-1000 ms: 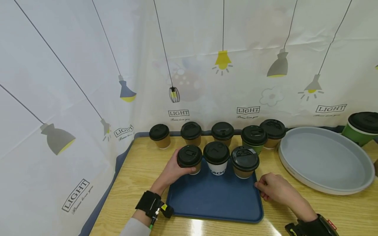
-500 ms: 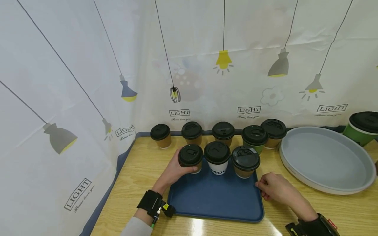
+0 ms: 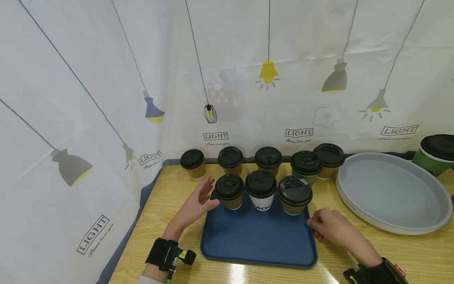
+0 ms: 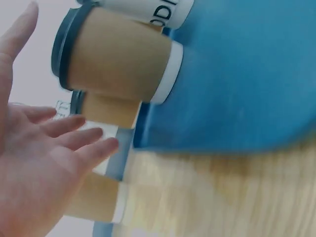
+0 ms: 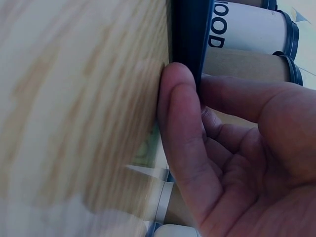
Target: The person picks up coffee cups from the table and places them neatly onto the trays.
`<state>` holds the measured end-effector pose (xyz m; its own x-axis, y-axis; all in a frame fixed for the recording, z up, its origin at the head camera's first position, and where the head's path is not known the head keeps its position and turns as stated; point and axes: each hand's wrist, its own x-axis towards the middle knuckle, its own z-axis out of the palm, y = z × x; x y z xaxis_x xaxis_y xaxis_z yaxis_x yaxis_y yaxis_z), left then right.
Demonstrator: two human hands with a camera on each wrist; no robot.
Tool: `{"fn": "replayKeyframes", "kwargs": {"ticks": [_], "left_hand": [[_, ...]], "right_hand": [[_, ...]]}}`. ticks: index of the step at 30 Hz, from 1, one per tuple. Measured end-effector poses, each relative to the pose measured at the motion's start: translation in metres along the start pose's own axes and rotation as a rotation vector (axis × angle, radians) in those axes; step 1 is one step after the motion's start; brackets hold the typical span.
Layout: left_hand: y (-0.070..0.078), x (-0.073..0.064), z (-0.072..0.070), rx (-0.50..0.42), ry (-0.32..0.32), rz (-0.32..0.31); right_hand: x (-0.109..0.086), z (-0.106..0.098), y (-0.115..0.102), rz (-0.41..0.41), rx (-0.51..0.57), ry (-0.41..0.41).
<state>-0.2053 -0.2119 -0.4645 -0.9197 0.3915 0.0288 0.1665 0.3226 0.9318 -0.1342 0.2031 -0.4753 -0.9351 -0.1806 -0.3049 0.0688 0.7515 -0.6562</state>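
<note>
My left hand (image 3: 193, 205) is spread just left of a brown paper coffee cup (image 3: 233, 202) with a black lid; the left wrist view shows its fingers apart from that cup (image 4: 121, 59). The cup stands on the far left part of a blue tray (image 3: 259, 240). Beside it on the tray stand a white coffee cup (image 3: 261, 202) with dark lettering and another brown coffee cup (image 3: 293, 207), both lidded. My right hand (image 3: 331, 227) pinches the tray's right edge. In the right wrist view the tray rim (image 5: 190, 39) runs between thumb and index finger.
Behind the tray a row of lidded cups, including a brown cup (image 3: 196, 170) and a green cup (image 3: 306, 169), lines the table's back edge. A round grey tray (image 3: 391, 193) lies at right, near a large green cup (image 3: 430, 159). A printed curtain (image 3: 241, 90) hangs behind.
My left hand has let go of the left brown cup and drawn back to the left, fingers opening. The cup stays upright on the tray. My right hand keeps its place at the tray edge.
</note>
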Motion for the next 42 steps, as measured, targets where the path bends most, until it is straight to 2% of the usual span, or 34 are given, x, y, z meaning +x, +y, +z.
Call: {"fn": "replayKeyframes", "kwargs": {"ticks": [2, 5, 7, 9, 11, 15, 19, 21, 25, 30, 37, 42], "left_hand": [[0.002, -0.002, -0.003, 0.016, 0.112, 0.065], [0.004, -0.002, -0.004, 0.045, 0.336, 0.166], [0.005, 0.0, -0.005, 0.059, 0.475, 0.207], [0.004, 0.002, -0.006, 0.069, 0.582, 0.223], [0.004, 0.006, -0.007, 0.072, 0.652, 0.23], [0.014, 0.013, -0.008, 0.074, 0.728, 0.26], [0.008, 0.027, -0.013, 0.108, 0.813, 0.279], [-0.003, 0.037, -0.018, 0.144, 0.854, 0.268], [-0.007, 0.047, -0.022, 0.203, 0.886, 0.233], [-0.014, 0.054, -0.026, 0.23, 0.861, 0.161], [-0.023, 0.065, -0.032, 0.15, 0.757, 0.045], [-0.034, 0.073, -0.035, 0.083, 0.726, 0.009]], "right_hand": [[0.0, -0.001, 0.0, 0.012, -0.004, -0.002], [0.001, -0.001, 0.0, 0.022, -0.008, -0.006], [0.001, -0.001, 0.0, 0.028, -0.008, -0.01], [0.001, 0.0, 0.0, 0.028, -0.007, -0.01], [0.002, 0.001, -0.001, 0.031, -0.006, -0.011], [0.002, 0.0, 0.0, 0.039, 0.003, -0.012], [0.002, -0.001, 0.0, 0.04, 0.008, -0.013], [0.002, -0.001, 0.0, 0.04, 0.012, -0.012], [0.001, 0.0, -0.001, 0.046, 0.016, -0.01], [0.001, 0.001, -0.002, 0.046, 0.011, -0.009], [0.001, 0.001, -0.001, 0.042, 0.017, -0.003], [0.0, 0.001, -0.001, 0.039, 0.01, 0.001]]}}
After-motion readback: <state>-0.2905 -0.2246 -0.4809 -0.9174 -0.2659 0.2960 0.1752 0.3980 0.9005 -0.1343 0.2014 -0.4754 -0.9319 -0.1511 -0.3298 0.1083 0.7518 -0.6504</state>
